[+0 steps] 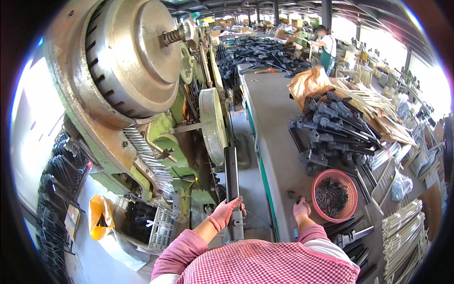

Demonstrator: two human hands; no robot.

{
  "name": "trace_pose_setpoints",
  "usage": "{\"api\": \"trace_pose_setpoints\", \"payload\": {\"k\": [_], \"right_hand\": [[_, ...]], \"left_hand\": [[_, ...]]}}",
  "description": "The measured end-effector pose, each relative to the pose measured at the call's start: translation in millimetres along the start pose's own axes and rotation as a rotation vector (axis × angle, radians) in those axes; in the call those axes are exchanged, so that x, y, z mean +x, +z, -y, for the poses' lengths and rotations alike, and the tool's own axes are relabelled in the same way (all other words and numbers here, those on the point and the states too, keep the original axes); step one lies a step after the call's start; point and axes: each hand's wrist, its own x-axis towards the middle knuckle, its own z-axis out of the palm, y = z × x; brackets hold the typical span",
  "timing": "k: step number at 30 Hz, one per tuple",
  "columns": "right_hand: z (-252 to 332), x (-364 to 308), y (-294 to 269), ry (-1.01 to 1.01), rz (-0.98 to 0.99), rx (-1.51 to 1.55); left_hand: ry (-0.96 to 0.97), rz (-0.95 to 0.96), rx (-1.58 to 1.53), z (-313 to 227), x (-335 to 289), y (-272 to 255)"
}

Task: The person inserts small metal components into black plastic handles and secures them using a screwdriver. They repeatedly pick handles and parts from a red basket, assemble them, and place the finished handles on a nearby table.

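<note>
My left hand is closed around a long black metal tube with a grey lower end. The tube stretches away from me, and its far end reaches the large flat green-grey wheel of the machine. On the grey bench, my right hand has its fingers curled in, with a small dark part at the fingertips. A few more small dark pieces lie just beyond it. Beside that hand sits a red plastic basket with many small dark parts in it.
A big green press machine with a metal flywheel stands at left. Below it are a grey crate and a yellow-white bag. Black tubes with brackets are heaped on the bench. Another person stands far off.
</note>
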Motion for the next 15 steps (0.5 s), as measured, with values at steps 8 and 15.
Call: {"api": "trace_pose_setpoints", "payload": {"k": [8,15], "right_hand": [[-2.8,-12.7,-8.7,-0.063,-0.018,-0.025],[-8.5,-13.5,2.4,-0.12,-0.026,-0.108]], "left_hand": [[-0.035,-0.039,-0.004,1.9,-1.8,-1.5],[0.038,0.062,-0.081,3.6,-4.8,-10.8]]}}
